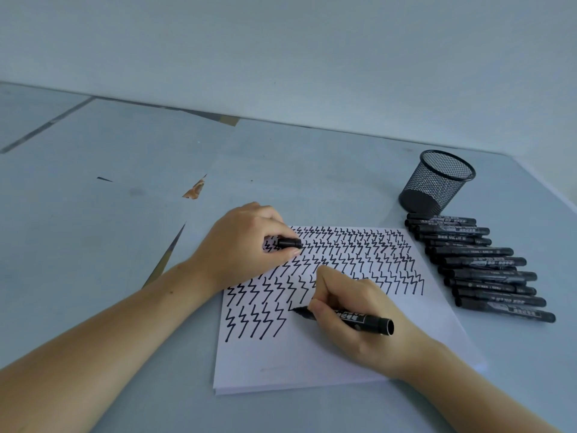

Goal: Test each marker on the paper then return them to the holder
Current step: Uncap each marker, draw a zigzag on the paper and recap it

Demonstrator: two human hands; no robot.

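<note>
Two hands busy: right hand [349, 317] fingers pinch marker [346, 318], tip left on paper [312, 354]; left hand [246, 242] grips cap [289, 243], up-left of tip

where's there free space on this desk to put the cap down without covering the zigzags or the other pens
Bare desk lies left of the paper, beyond the left hand that grips the cap. The paper's unmarked near strip, below the right hand holding the marker, is free too. The right side is crowded: the row of markers and the mesh holder.

Bare forearms and hands [246, 242], no sleeves
</note>
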